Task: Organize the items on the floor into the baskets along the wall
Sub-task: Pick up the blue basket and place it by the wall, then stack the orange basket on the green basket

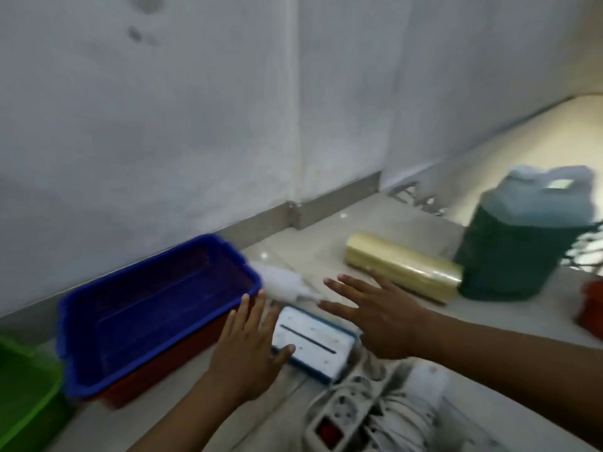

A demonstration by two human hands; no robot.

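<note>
— Down by the wall, what are the hands doing?

— Both are spread flat, fingers apart, palms down, gripping nothing. The left hand [249,350] hovers at the right end of the blue basket [156,308], its thumb overlapping the near left corner of a white box with a blue edge [313,345]. Whether the thumb actually touches the box I cannot tell; the frame is blurred.

— And the right?

— The right hand [375,316] is open just as wide, over the far right part of that same box, fingers pointing left toward the basket. Just past its fingertips sits a blurred white object [285,283], beside the basket's right rim. I cannot make out what it is.

— How does the box lie?

— Flat on the floor [326,243], between the two hands, a dark slot running along its top. Its long axis goes from upper left to lower right, roughly matching the basket's short side.

— The baskets?

— The blue one sits nested in a red basket [153,373], long side parallel to the wall [163,125], nothing visible inside. A green basket [23,386] stands just left of them.

— What else lies about?

— A yellowish roll [404,267] lies behind the right hand, axis running upper left to lower right. Next to it, a dark green basket [509,256] holds a bluish jug [545,197]. A white power strip [346,412] with its cord lies nearest the camera.
</note>
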